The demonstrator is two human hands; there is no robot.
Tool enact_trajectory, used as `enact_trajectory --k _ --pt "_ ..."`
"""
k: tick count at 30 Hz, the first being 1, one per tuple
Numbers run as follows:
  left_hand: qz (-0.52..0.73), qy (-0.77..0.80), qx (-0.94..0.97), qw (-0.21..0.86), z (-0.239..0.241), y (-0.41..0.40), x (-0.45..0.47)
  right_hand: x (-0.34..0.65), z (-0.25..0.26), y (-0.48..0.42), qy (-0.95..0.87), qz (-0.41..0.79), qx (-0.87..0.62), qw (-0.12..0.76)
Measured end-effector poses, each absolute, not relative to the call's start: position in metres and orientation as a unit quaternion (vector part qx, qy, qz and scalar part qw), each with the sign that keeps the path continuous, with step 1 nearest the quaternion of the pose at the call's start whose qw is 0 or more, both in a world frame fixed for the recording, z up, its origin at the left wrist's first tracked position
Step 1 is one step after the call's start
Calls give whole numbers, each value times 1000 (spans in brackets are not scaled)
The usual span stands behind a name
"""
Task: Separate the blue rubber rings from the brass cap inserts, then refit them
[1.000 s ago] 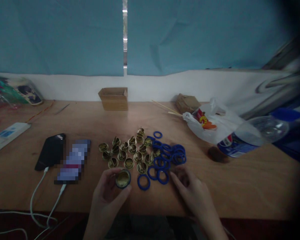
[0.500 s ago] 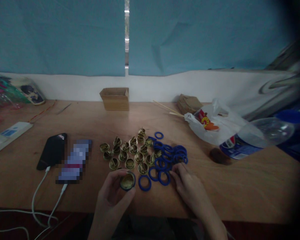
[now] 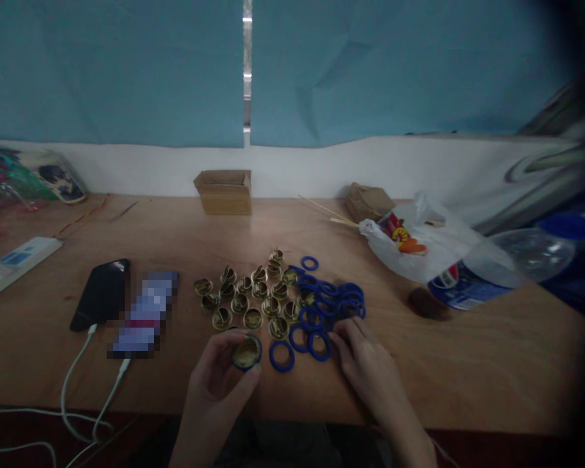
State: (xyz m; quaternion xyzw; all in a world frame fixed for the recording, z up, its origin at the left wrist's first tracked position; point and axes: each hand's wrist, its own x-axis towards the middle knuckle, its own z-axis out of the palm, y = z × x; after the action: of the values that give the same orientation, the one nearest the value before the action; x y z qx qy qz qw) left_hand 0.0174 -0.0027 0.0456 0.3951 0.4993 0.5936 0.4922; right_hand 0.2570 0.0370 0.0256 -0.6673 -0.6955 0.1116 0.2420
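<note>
Between the thumb and fingers of my left hand (image 3: 219, 377) is a round brass-coloured metal cup (image 3: 246, 352) with a dark blue rim, its hollow side facing me. My right hand (image 3: 365, 357) rests at the near right edge of a pile of blue rings (image 3: 325, 305). Its fingers are curled together, and what they hold, if anything, is hidden. A single blue ring (image 3: 281, 356) lies flat between the two hands. Several brass-coloured metal cups (image 3: 240, 303) with strips standing inside are spread left of the rings.
Two phones (image 3: 100, 296) on white cables lie at left, near a power strip (image 3: 19, 263). An open cardboard box (image 3: 227, 195) stands at the back. To the right are a plastic bag (image 3: 419, 253), a brown packet (image 3: 368, 203) and a tilted cola bottle (image 3: 482, 276) on the wooden table (image 3: 468, 370).
My left hand and the cup in it have shifted very slightly to the left. My right hand stays by the rings, nearly unmoved.
</note>
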Motion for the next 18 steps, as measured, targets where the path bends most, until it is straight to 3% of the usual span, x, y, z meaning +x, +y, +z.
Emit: enact_trajectory --k 5,11,18 --pt "595 500 393 492 47 -3 17 263 32 37 -700 124 -657 249" --pt "592 515 384 487 47 -2 12 273 49 32 -670 161 -638 343" --pt "588 504 395 494 46 -4 14 258 56 21 -521 418 -554 497"
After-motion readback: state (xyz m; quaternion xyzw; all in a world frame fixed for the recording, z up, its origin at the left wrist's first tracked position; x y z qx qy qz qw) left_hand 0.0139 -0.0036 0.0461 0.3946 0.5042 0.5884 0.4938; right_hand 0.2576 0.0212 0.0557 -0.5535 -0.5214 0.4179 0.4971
